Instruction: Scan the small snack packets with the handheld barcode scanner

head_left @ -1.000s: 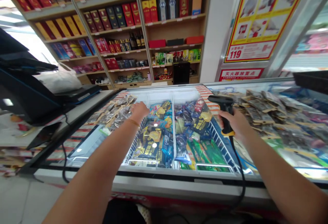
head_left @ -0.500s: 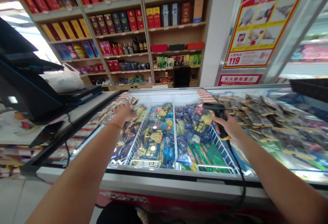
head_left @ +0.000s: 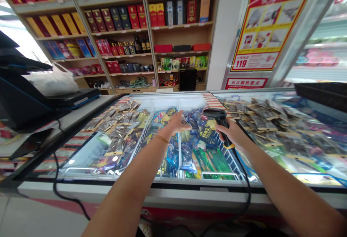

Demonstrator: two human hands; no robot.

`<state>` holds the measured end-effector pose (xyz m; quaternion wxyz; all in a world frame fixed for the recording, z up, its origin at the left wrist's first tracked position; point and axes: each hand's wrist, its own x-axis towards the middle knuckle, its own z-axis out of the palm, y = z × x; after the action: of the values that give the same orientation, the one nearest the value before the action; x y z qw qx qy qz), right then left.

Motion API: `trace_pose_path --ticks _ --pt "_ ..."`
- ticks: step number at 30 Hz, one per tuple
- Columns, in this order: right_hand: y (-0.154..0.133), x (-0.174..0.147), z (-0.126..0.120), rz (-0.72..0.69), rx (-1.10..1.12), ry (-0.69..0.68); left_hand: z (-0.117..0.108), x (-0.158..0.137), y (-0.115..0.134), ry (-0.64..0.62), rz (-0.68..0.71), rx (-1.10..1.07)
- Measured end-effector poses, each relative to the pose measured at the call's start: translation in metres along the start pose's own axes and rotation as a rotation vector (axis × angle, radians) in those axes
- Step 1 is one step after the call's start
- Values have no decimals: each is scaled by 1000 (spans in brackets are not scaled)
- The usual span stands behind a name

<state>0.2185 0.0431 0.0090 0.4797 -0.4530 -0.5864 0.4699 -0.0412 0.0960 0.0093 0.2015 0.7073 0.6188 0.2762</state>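
Observation:
My left hand (head_left: 177, 123) is stretched out over the middle of the chest freezer (head_left: 173, 187), fingers apart and nothing seen in them. Below it are bright blue and dark packaged frozen snacks (head_left: 171, 153) in a white wire basket. A black barcode scanner (head_left: 222, 123) with a yellow-tipped grip is in my right hand (head_left: 232, 132), fingers wrapped round its handle. Its head points left, above the dark blue ice-cream-like packs (head_left: 207, 132). Green packs (head_left: 217, 161) lie nearer in the same basket. The scanner's black cord (head_left: 245, 173) hangs down over the freezer's front edge.
Brown flat packets (head_left: 118, 119) are spread on the left, with more packets (head_left: 271, 121) on the right. A black point-of-sale terminal (head_left: 18, 96) and a white plastic bag (head_left: 55, 81) stand on the left counter. Shelves of boxed bottles (head_left: 119, 20) rise behind the freezer.
My left hand has moved right, from the brown packets to above the middle baskets. My right hand still holds the scanner, in nearly the same place. The view has shifted slightly.

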Motion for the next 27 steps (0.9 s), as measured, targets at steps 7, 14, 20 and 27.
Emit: trace_pose_path --ticks 7,14,20,27 --pt "-3 -5 8 19 -43 -71 1 -8 -13 255 -401 261" --pt "-4 -11 13 19 -98 -108 8 -11 -12 173 -295 238" --pt "-1 -9 13 -1 -123 -104 12 -9 -6 276 -135 -124" --pt "-3 -10 11 -26 -70 -168 26 3 -17 350 -61 -730"
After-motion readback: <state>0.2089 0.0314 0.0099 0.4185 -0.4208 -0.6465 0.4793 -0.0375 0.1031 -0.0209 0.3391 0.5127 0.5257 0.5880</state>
